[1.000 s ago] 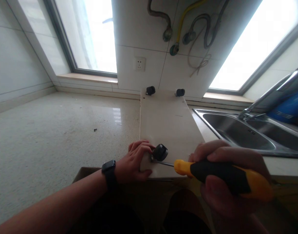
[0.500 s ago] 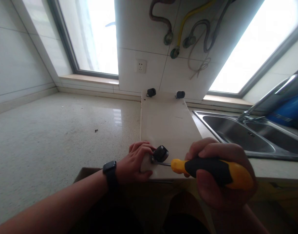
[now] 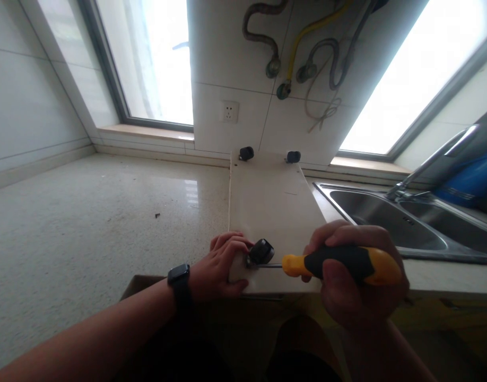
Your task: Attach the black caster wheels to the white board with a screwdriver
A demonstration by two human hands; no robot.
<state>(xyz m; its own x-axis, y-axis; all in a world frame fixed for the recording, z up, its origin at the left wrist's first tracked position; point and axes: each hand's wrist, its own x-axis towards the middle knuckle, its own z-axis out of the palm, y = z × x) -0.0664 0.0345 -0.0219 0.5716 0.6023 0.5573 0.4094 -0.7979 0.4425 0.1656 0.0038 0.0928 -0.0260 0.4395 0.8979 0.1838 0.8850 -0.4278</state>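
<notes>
A yellow and black screwdriver (image 3: 342, 263) is wrapped in my right hand (image 3: 353, 297). Its metal shaft points left, and the tip meets the base of a black caster wheel (image 3: 261, 251) at the near end of a white board (image 3: 271, 207). My left hand (image 3: 218, 266), a dark watch on its wrist, grips the board's near left corner close beside that caster. The fingers curl over the corner, with the thumb toward the front edge. Two more black casters, a left one (image 3: 246, 153) and a right one (image 3: 293, 157), stand at the board's far end. The screw itself is too small to make out.
The board lies across a speckled countertop (image 3: 88, 228). To the right is a steel double sink (image 3: 381, 217) with a tap (image 3: 430, 159). A small dark bit (image 3: 157, 215) lies on the counter at left. Hoses and a wall socket (image 3: 229, 111) are behind.
The screwdriver handle has turned and shifted slightly, its butt end now higher, and my right hand moved with it. My left hand keeps its hold at the corner.
</notes>
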